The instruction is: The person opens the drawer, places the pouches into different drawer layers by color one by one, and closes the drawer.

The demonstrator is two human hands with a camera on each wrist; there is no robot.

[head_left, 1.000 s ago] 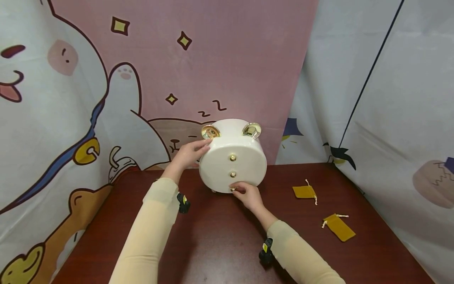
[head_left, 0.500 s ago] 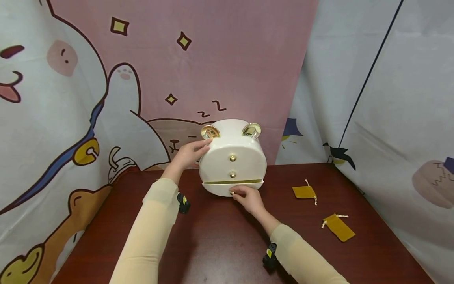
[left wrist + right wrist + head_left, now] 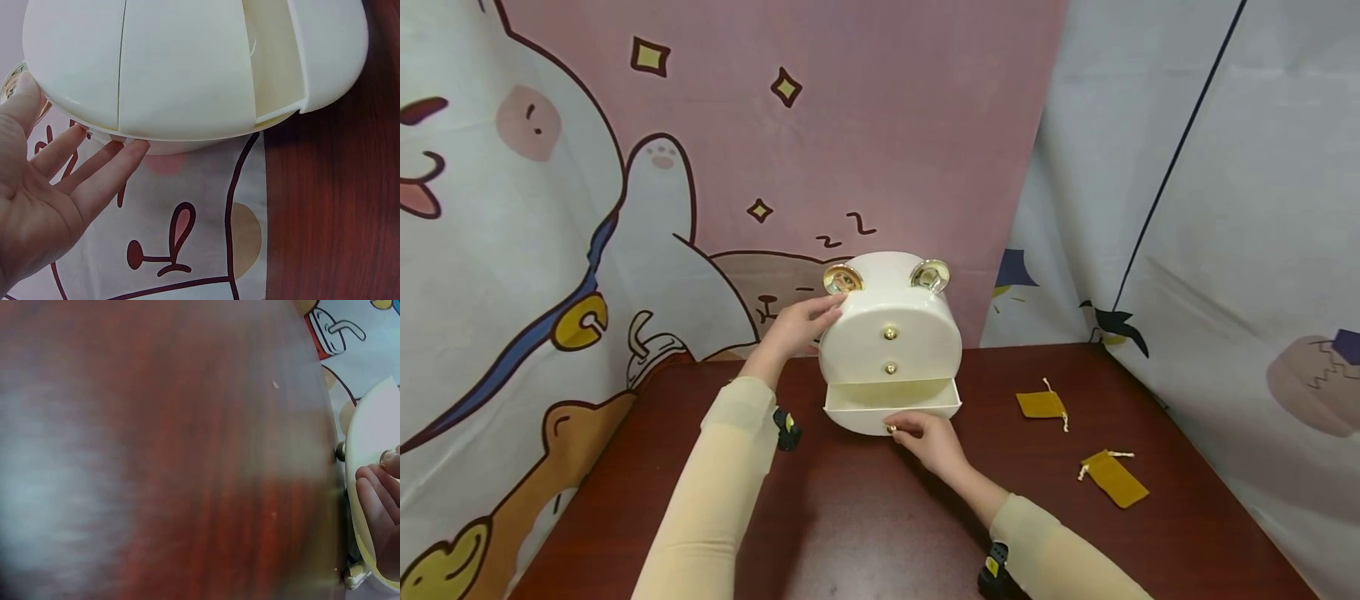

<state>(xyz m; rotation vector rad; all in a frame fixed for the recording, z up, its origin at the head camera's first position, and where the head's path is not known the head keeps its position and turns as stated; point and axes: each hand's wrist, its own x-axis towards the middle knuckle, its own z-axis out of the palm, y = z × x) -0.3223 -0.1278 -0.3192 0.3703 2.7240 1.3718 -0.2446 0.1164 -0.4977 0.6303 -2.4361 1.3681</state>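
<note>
A white rounded drawer box (image 3: 917, 346) with gold ear-like parts on top stands at the back of the table. Its lowest drawer (image 3: 857, 419) is pulled out, and nothing shows inside it. My right hand (image 3: 936, 443) pinches the gold drawer knob (image 3: 891, 429) between thumb and fingers. Against the upper left side of the box rests my left hand (image 3: 801, 329). In the left wrist view its fingers (image 3: 103, 181) are extended, their tips touching the box's edge. The right wrist view catches only part of the right hand (image 3: 381, 512) at its edge.
Two mustard drawstring pouches, one farther back (image 3: 1042, 405) and one nearer (image 3: 1116, 481), lie on the dark red-brown table (image 3: 865, 525) to the right. Behind the table hangs a printed cartoon cloth (image 3: 910, 150), with a pale cloth wall along the right.
The lowest drawer has slid out toward me from shut, with my right hand drawing back on its knob. My left hand has stayed on the box's side.
</note>
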